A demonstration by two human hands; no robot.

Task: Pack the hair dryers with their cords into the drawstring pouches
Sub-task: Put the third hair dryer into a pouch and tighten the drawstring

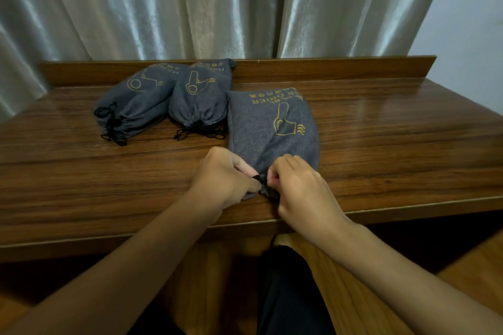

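— Grey cloth on dark wood, three pouches. At far left?

— A filled pouch (136, 100), lying on the table (394, 128), mouth pulled tight, black cord (110, 122) in loose loops at the near end. Yellow dryer picture on top.

— And just beside?

— A second pouch (200, 95), touching the first at the back, also full and drawn closed, its cord loops (200, 132) spread on the wood. Far end leaning against the low back rail (326, 66).

— Then toward the middle?

— The left hand (224, 175), fingers pinched together on the gathered mouth of the third pouch (272, 128). Between both hands, a small black knot of cord (265, 185).

— On the right?

— The right hand (298, 187), also closed on that same cord, nearly touching the left. Third pouch stretched away from the hands, flat and bulging, yellow letters upside down at the far end. No dryer visible; contents hidden inside the cloth.

— Behind everything?

— Pale shiny curtain (190, 3), hanging in folds.
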